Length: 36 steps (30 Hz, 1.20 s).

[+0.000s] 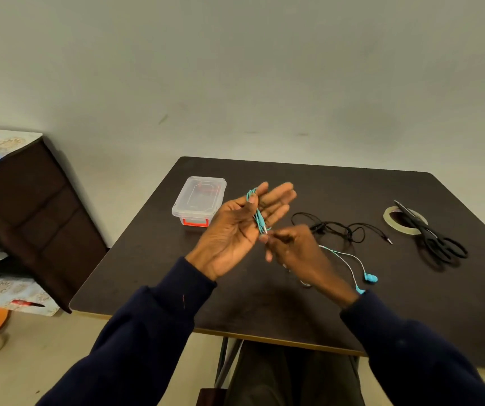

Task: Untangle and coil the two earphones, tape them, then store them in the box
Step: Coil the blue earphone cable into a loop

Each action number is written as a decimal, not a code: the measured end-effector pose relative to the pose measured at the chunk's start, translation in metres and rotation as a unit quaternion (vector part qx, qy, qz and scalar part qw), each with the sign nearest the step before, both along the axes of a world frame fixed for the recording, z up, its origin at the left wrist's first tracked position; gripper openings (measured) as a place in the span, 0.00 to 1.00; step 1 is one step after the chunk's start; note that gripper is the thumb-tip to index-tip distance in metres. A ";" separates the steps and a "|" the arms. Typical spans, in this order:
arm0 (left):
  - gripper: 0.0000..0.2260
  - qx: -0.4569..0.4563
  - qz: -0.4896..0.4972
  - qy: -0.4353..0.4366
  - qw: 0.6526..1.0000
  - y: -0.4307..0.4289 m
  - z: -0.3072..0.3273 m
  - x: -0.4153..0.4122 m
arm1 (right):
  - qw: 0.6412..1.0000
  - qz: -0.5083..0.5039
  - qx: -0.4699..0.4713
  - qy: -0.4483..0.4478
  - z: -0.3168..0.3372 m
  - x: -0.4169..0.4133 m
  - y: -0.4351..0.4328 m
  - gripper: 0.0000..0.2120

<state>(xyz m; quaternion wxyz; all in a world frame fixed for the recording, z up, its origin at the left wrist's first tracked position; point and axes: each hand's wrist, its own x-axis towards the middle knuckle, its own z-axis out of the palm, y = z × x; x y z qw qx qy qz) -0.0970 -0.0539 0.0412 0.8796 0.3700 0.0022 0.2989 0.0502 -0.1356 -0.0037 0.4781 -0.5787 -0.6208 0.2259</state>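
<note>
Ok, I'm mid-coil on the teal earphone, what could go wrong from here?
1. Loops of the teal earphone sit on the left hand, pinned only by the thumb; that grip may let them slide off.
2. Its earbuds trail on the table near the tangled black earphone and may snag it.
3. The scissors lie across the tape roll and the box is lidded; freeing either needs a hand.
</note>
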 end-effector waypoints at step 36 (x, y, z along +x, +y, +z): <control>0.14 0.408 0.246 0.216 0.852 0.033 -0.015 0.001 | 0.965 0.032 -0.009 -0.261 0.045 -0.006 -0.018 0.08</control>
